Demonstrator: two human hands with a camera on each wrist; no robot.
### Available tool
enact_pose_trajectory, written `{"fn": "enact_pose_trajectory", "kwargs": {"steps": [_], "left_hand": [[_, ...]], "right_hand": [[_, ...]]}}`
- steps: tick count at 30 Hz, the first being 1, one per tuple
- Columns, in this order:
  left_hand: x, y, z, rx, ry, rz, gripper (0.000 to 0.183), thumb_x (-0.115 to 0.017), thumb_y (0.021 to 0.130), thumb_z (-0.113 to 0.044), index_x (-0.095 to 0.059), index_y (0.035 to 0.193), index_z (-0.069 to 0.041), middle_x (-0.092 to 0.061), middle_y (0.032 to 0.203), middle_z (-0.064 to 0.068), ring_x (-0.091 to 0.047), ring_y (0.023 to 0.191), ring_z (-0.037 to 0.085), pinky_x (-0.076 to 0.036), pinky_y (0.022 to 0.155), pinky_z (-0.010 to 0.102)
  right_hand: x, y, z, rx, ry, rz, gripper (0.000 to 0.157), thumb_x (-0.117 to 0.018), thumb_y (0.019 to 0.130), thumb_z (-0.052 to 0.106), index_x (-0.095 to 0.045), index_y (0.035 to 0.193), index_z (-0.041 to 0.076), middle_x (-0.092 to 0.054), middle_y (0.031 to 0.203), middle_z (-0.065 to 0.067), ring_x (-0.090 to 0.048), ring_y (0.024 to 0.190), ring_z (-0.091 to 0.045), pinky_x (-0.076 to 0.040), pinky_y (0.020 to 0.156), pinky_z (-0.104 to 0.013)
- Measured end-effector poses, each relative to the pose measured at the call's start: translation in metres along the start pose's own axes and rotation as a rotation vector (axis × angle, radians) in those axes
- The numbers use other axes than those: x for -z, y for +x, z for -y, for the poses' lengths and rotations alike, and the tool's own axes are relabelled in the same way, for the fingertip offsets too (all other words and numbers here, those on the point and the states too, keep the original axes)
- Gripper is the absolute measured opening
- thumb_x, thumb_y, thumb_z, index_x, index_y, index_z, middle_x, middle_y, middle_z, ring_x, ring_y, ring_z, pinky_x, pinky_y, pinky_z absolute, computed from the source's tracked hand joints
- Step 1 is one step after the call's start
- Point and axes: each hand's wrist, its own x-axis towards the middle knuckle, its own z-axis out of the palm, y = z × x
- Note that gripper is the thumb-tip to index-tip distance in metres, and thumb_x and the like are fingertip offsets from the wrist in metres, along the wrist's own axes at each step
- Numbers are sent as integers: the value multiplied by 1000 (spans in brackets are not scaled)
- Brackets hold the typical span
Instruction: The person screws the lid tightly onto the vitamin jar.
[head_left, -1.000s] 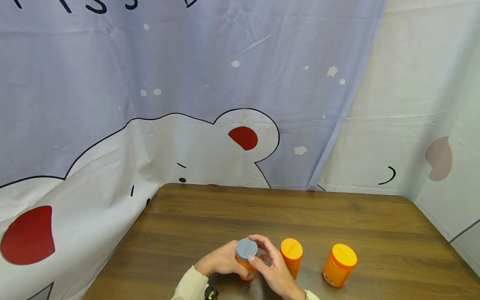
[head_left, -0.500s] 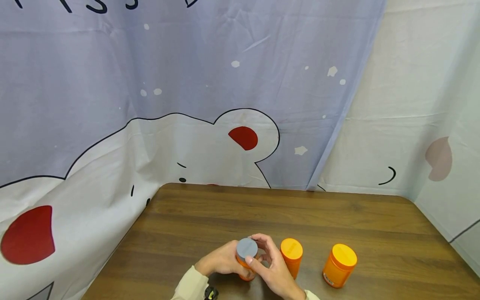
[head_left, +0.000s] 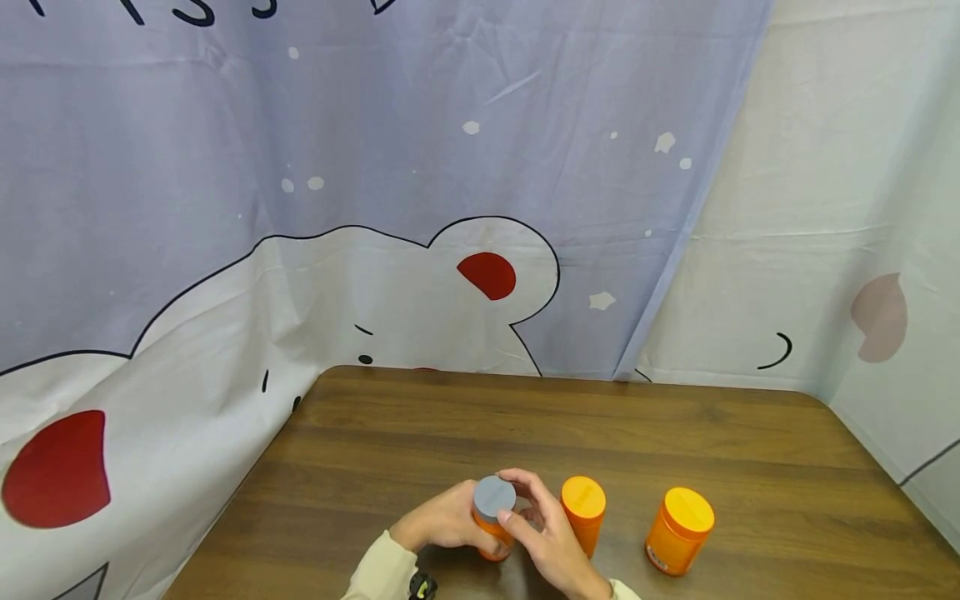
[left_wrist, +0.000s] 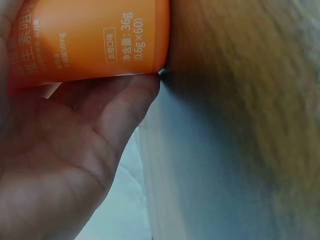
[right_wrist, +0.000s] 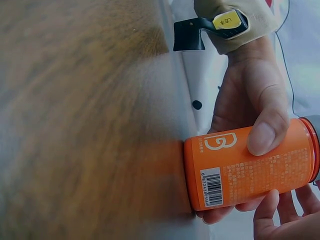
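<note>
An orange bottle (head_left: 487,528) with a grey cap (head_left: 494,497) stands upright on the wooden table, between both hands. My left hand (head_left: 448,517) grips its body from the left, the thumb (right_wrist: 262,135) lying across the printed side in the right wrist view. From the right, my right hand (head_left: 551,537) holds the cap's edge between thumb and fingers. One of its small fingers (right_wrist: 268,207) touches the lower side of the bottle in the right wrist view. White print covers the bottle (left_wrist: 90,40) in the left wrist view.
Just right of my right hand stands an orange bottle with a yellow-orange lid (head_left: 583,497), partly hidden by the hand. Farther right is a wider orange jar (head_left: 677,533) with a similar lid. A printed curtain (head_left: 420,292) hangs behind the table (head_left: 600,425).
The right thumb and fingers shift slightly back and forth at the grey cap. The left hand, the bottle and the other containers stay in place.
</note>
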Motion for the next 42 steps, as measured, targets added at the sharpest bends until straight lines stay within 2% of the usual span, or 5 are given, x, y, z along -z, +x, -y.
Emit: {"fn": "enact_pose_trajectory", "kwargs": {"steps": [14,20,25,33,42], "left_hand": [[1,1,3,-19,-26,16,36,-74,67,-16,-59,100,-13,-60,88,-11,-54,75,1,-47,72,22],[1,2,3,-24,-28,21,38,-73,67,-16,-59,103,-11,-60,91,-10,-55,78,2,-47,75,23],[1,1,2,-15,-11,15,38,-74,67,-18,-59,101,-14,-61,90,-10,-56,78,2,-47,74,23],[0,1,0,9,5,8,37,-76,68,-23,-58,100,-16,-61,89,-10,-57,77,3,-46,74,22],[0,0,0,8,-6,5,35,-76,68,-21,-59,99,-16,-61,88,-9,-56,75,3,-47,72,22]], "right_hand": [[-2,-1,3,-45,29,-30,41,-60,87,6,-42,124,6,-48,124,-11,-49,108,-21,-43,76,-27],[-2,-1,4,-72,24,-38,50,-60,87,7,-36,130,14,-47,127,-10,-47,111,-21,-42,77,-27],[-1,0,3,-60,2,-20,48,-58,88,9,-38,131,17,-47,127,-10,-46,112,-23,-43,78,-28],[1,0,1,9,3,3,45,-55,88,5,-40,130,12,-46,130,-14,-46,114,-25,-43,81,-31],[0,0,2,6,0,-11,39,-56,88,5,-46,126,5,-51,124,-13,-49,110,-19,-44,77,-29]]}}
